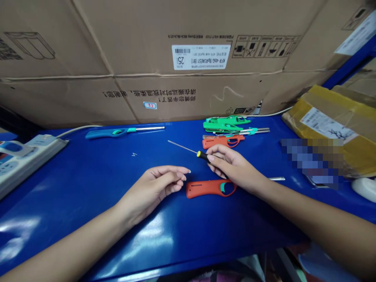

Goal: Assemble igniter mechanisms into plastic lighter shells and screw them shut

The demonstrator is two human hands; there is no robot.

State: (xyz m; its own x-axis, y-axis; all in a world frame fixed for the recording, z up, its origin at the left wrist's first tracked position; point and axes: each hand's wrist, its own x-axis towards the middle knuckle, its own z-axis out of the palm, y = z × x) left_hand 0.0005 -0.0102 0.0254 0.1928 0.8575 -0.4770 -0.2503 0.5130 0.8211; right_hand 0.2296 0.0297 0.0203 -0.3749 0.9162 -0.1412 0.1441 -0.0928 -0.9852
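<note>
My right hand (pixel 230 164) is closed round the black handle of a screwdriver (pixel 202 155) with a yellow collar. Its thin shaft points up and left, above the table. Left of it, my left hand (pixel 160 183) hovers with loosely curled fingers and the forefinger stretched out; nothing shows in it. Below my right hand lies a red gas lighter (pixel 205 188) with a green trigger, its metal tube partly hidden by the wrist. Just behind that hand are red lighter casing parts (pixel 213 141), green casing parts (pixel 226 124) and metal lighter tubes (pixel 258 130).
A blue lighter (pixel 110 134) and tiny metal pieces (pixel 134 154) lie on the blue table (pixel 96 219). At left is a white power strip (pixel 32 158). A large cardboard box (pixel 147 58) walls the back. A taped parcel (pixel 349 149), a blurred-out item (pixel 313 160) and a white object (pixel 366 188) sit at right.
</note>
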